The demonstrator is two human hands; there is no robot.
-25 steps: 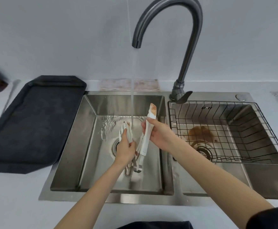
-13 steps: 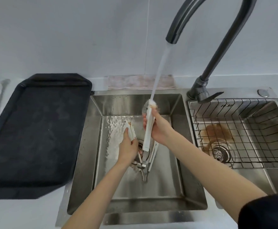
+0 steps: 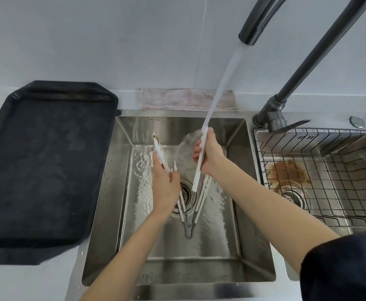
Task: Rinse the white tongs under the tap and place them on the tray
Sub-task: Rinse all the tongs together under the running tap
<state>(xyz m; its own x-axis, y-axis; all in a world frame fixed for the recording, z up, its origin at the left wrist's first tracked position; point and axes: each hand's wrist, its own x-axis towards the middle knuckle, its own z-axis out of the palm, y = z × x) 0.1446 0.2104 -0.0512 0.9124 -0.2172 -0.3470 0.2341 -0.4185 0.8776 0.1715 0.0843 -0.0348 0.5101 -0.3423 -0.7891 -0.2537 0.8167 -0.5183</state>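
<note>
- White tongs (image 3: 196, 179) are held over the left sink basin (image 3: 199, 257), arms spread in a V, hinge loop low and toward the near edge, tips raised toward the far edge.
- Right hand (image 3: 212, 155) has its grip curled round the right arm of the tongs, just under the tip; the water stream (image 3: 221, 77) from the tap (image 3: 262, 20) lands on that tip and on the fingers.
- Left hand (image 3: 164, 187) has its grip closed round the left arm at about mid-length; the left tip stands clear of the stream and carries a brown mark.
- Judgement: rinsing is under way, with only one tip in the water. To do it well, swing the marked left tip into the stream, turn each arm so both faces are washed, and run water down to the hinge.
- Judgement: keep the hinge lowest so runoff drains into the basin, and shake off the tongs before carrying them to the black tray (image 3: 40, 170) at the left end of the bench.
- Tray is unoccupied; tongs well apart from it.
- Hard to make out: the right tip is blurred by spray, so remaining soil cannot be confirmed. The left palm hides part of the left arm. The tap's arch is cut off by the upper frame edge.
</note>
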